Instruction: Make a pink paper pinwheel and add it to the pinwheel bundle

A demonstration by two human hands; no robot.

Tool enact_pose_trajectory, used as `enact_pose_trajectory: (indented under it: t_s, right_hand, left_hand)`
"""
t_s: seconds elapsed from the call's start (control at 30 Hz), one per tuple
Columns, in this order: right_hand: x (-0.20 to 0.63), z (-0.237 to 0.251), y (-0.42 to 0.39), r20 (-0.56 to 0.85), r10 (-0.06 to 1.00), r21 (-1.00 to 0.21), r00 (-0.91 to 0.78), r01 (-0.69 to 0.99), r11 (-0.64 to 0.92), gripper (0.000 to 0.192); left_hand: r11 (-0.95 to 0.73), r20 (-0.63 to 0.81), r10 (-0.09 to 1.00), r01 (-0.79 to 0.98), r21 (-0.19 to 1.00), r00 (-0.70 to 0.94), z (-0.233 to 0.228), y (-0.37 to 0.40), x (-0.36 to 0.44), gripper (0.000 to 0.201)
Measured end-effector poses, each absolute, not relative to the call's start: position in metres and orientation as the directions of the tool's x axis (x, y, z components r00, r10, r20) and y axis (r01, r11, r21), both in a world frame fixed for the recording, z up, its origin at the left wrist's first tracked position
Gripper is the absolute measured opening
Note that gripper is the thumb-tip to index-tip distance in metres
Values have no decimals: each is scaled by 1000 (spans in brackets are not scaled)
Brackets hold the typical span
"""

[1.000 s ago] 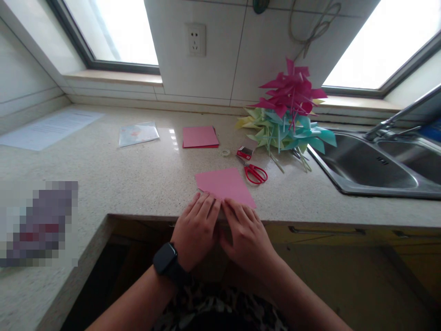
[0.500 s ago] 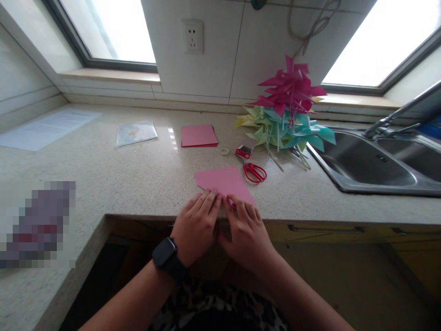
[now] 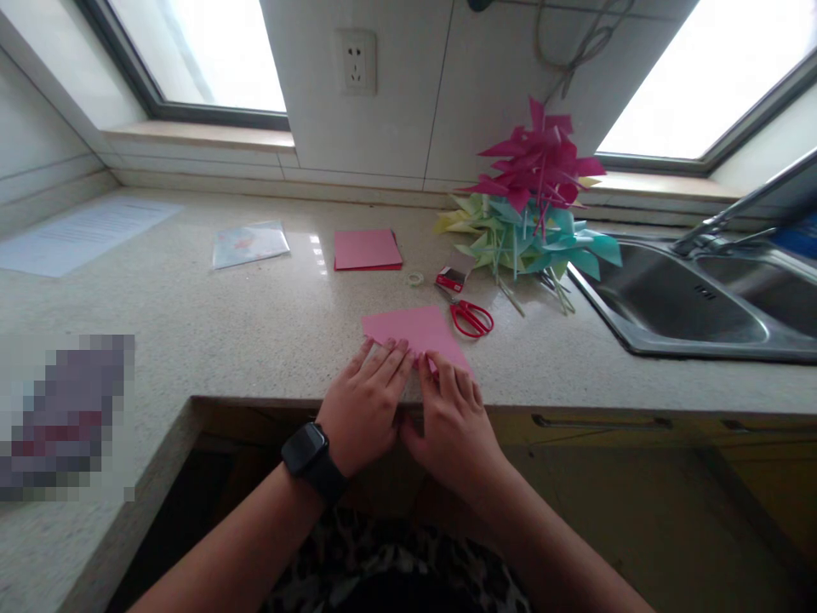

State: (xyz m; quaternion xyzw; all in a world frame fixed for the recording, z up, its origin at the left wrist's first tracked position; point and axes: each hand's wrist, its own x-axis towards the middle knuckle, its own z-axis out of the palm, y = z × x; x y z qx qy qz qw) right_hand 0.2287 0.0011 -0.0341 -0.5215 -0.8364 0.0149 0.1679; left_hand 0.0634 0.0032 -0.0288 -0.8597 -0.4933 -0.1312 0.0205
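Left hand [image 3: 365,400], black smartwatch [image 3: 308,451] at the wrist, laid flat with fingers extended and close together, fingertips pressing the near edge of a pink paper sheet [image 3: 414,328]. Right hand [image 3: 454,415] just beside it, likewise flat, fingers slightly spread, tips on the same near edge; thumbs of both tucked under and out of sight. Sheet lying on the speckled countertop [image 3: 255,323] near its front edge, far part uncovered, near part hidden beneath the fingers.

Just right of the sheet, red-handled scissors [image 3: 471,317], almost touching its far corner. Beyond those, a small red box [image 3: 452,278] and a small tape ring [image 3: 416,278]. Further back, a stack of red paper squares [image 3: 366,249] and a clear plastic packet [image 3: 248,243]. Against the wall, a heap of paper pinwheels [image 3: 529,213], magenta on top, green and teal beneath. Steel sink [image 3: 677,298] at right; printed white sheet [image 3: 82,234] far left.
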Motion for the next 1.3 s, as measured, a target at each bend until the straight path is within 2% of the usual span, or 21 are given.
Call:
enact_pose_trajectory:
  t_s: [0.37, 0.6, 0.83, 1.07, 1.3]
  right_hand:
    - [236, -36, 0, 288, 854, -180, -434, 851, 494, 69]
    - [247, -33, -7, 268, 812, -177, -519, 802, 571, 66]
    - [250, -35, -9, 263, 811, -151, -522, 808, 569, 65]
    - [249, -35, -7, 260, 815, -163, -517, 809, 565, 67]
    - [250, -33, -6, 230, 830, -209, -508, 808, 552, 68]
  left_hand:
    - [-514, 267, 834, 856, 57, 483, -32, -1, 63, 64]
    - [-423, 308, 867, 906, 34, 393, -35, -28, 72, 59]
    - [-369, 453, 838, 928, 60, 304, -52, -39, 83, 55]
    - [-447, 482, 799, 891, 77, 359, -62, -40, 84, 51]
    - [-456, 449, 799, 890, 20, 400, -56, -34, 83, 48]
